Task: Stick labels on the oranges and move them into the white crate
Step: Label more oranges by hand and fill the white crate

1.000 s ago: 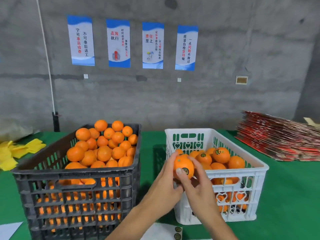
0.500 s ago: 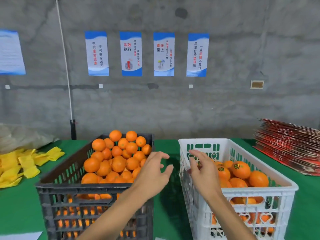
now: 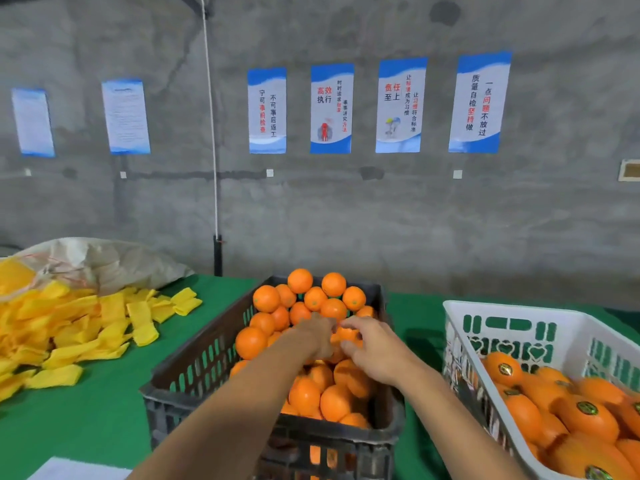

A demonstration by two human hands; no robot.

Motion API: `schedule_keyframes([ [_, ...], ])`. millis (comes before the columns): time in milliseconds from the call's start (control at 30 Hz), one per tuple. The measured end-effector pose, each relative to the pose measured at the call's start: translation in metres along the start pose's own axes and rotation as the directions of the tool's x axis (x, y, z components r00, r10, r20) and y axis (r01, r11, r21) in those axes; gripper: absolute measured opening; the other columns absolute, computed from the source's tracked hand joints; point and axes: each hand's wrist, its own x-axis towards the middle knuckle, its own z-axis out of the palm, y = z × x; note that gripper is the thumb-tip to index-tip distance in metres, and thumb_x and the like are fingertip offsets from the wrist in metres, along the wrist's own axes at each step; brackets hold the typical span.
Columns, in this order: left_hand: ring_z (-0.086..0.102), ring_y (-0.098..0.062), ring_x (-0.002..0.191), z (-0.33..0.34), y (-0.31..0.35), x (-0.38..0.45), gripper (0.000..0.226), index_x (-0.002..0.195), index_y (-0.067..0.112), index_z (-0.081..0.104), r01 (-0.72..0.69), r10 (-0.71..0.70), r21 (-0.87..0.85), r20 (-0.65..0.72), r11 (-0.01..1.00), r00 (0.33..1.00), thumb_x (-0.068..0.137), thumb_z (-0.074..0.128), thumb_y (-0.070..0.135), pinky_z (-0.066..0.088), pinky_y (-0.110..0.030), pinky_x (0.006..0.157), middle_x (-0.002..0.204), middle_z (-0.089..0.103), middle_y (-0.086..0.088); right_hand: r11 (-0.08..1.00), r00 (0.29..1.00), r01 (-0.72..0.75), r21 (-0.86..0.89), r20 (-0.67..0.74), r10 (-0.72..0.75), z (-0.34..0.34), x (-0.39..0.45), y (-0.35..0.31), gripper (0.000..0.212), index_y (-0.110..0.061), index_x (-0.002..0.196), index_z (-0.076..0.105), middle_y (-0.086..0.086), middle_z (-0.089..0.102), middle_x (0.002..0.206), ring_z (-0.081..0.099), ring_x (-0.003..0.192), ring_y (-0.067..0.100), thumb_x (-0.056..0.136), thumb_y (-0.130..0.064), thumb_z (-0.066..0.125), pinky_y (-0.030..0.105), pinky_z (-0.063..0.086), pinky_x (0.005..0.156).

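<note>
A dark plastic crate [image 3: 194, 368] in the middle holds a heap of unlabelled oranges [image 3: 299, 280]. Both of my hands reach into it. My right hand [image 3: 375, 349] curls its fingers and thumb round one orange [image 3: 347, 335] in the heap. My left hand [image 3: 317, 336] lies just left of that orange with its back toward me, and its fingertips are hidden. The white crate [image 3: 512, 310] stands to the right, apart from the dark one. Inside it lie several oranges [image 3: 588, 420] with round dark labels.
Yellow foam sleeves [image 3: 86, 323] are spread over the green table at the left, beside a pale sack [image 3: 104, 261]. A white sheet [image 3: 69, 471] pokes in at the bottom left. A thin pole [image 3: 217, 254] stands against the concrete wall behind the table.
The labelled orange held over the white crate a second ago has left my hands. Both hands moved left, from the white crate into the dark one, and the view swung left.
</note>
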Motion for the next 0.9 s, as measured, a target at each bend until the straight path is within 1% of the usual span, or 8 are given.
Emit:
schedule_keyframes([
  [100,0.044,-0.034,0.138,-0.001,-0.015,0.032,0.080,0.155,0.027,0.033,0.052,-0.065,0.096,0.137,0.994,0.988,0.088,0.076,0.033,0.045,-0.050,0.108,0.155,0.038,-0.009,0.995,0.999,-0.016,-0.098,0.036,0.019,0.006,0.024,0.009,0.045,-0.030,0.143,0.053,0.003,0.052,0.148,0.046,0.138,0.025,0.098,-0.037,0.057,0.041,0.043,0.110],
  [200,0.038,-0.032,0.144,0.008,-0.025,0.058,0.085,0.157,0.027,0.031,0.112,-0.127,0.077,0.231,0.991,0.965,0.087,0.077,0.036,0.041,-0.051,0.111,0.159,0.033,-0.004,0.990,0.999,-0.035,-0.134,0.036,0.040,0.006,0.043,0.017,0.046,-0.030,0.143,0.052,0.003,0.050,0.149,0.045,0.139,0.027,0.098,-0.040,0.058,0.043,0.042,0.110],
  [367,0.047,-0.033,0.135,0.014,-0.039,0.077,0.075,0.146,0.023,0.044,0.139,-0.144,0.041,0.231,0.989,0.962,0.082,0.083,0.025,0.047,-0.049,0.105,0.151,0.042,-0.005,0.986,0.997,-0.067,-0.152,0.024,0.071,0.007,0.058,0.022,0.047,-0.029,0.144,0.053,0.007,0.052,0.148,0.048,0.136,0.031,0.098,-0.042,0.059,0.045,0.045,0.107],
  [467,0.057,-0.030,0.116,0.006,-0.031,0.069,0.071,0.139,0.021,0.050,0.097,-0.101,0.030,0.201,0.995,0.974,0.078,0.086,0.024,0.054,-0.044,0.092,0.134,0.054,-0.005,0.988,0.998,-0.059,-0.140,-0.007,0.059,0.008,0.056,0.023,0.046,-0.027,0.144,0.053,0.007,0.053,0.148,0.048,0.136,0.030,0.099,-0.037,0.059,0.047,0.045,0.108],
  [533,0.058,-0.027,0.106,-0.012,-0.021,0.055,0.068,0.136,0.023,0.051,0.042,-0.042,0.002,0.118,0.999,0.992,0.077,0.085,0.028,0.054,-0.040,0.084,0.128,0.054,-0.004,0.996,0.997,-0.051,-0.068,-0.067,0.047,0.005,0.049,0.020,0.046,-0.025,0.146,0.052,0.006,0.053,0.148,0.048,0.136,0.028,0.101,-0.034,0.057,0.046,0.045,0.109],
  [633,0.058,-0.022,0.099,-0.044,-0.002,0.020,0.064,0.132,0.025,0.056,-0.133,0.121,-0.071,-0.152,0.989,0.981,0.074,0.082,0.029,0.048,-0.031,0.075,0.120,0.056,-0.005,1.000,0.985,0.001,0.026,-0.171,0.003,-0.004,0.030,0.008,0.042,-0.021,0.144,0.053,0.006,0.059,0.141,0.054,0.130,0.029,0.103,-0.032,0.055,0.044,0.047,0.103],
  [733,0.058,-0.020,0.104,-0.065,0.020,-0.033,0.054,0.122,0.023,0.064,-0.345,0.250,-0.173,-0.415,0.923,0.875,0.070,0.081,0.025,0.046,-0.028,0.081,0.113,0.062,-0.004,0.990,0.944,0.049,0.130,-0.330,-0.004,-0.020,0.003,-0.010,0.036,-0.021,0.136,0.060,0.007,0.069,0.126,0.061,0.120,0.030,0.103,-0.035,0.054,0.044,0.050,0.097],
  [900,0.058,-0.019,0.113,-0.069,0.062,-0.125,0.061,0.126,0.033,0.060,-0.457,0.279,-0.170,-0.593,0.873,0.755,0.068,0.079,0.032,0.049,-0.035,0.096,0.118,0.058,0.004,0.948,0.834,0.133,0.288,-0.550,0.050,-0.052,-0.072,-0.032,0.035,-0.030,0.127,0.068,-0.007,0.076,0.104,0.070,0.097,0.010,0.097,-0.046,0.063,0.038,0.055,0.089],
])
